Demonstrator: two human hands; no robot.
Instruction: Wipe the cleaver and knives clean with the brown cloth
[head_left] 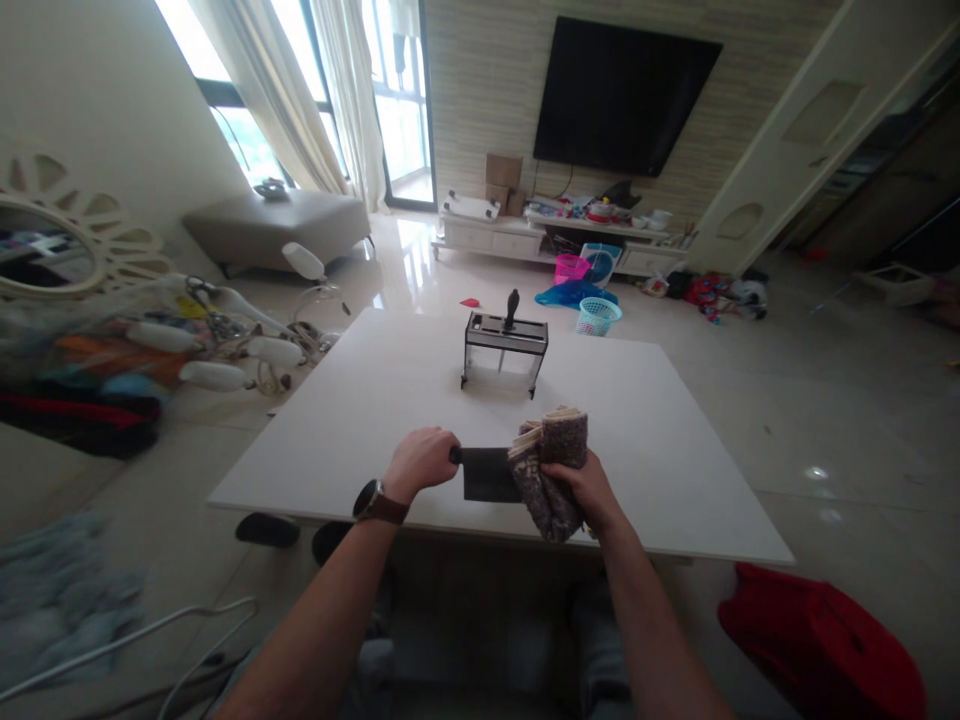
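Note:
My left hand (pixel 425 462) is wrapped round the black handle of a cleaver (pixel 489 475), whose broad dark blade points to the right above the table's near edge. Against the blade's far end my right hand (pixel 589 490) grips a folded patterned cloth (pixel 551 480), with the thumb pressed over it. The cloth covers the blade's tip. Beyond my hands a knife block (pixel 506 335) with a dark slotted top and clear sides stands upright on the white table (pixel 360 400). A black handle sticks up out of one of its slots.
A lamp with several white shades (pixel 247 350) stands left of the table. Past the far edge are a light blue basket (pixel 598 316) and a pink basket (pixel 571 268) on the floor. A red object (pixel 817 640) lies at the near right.

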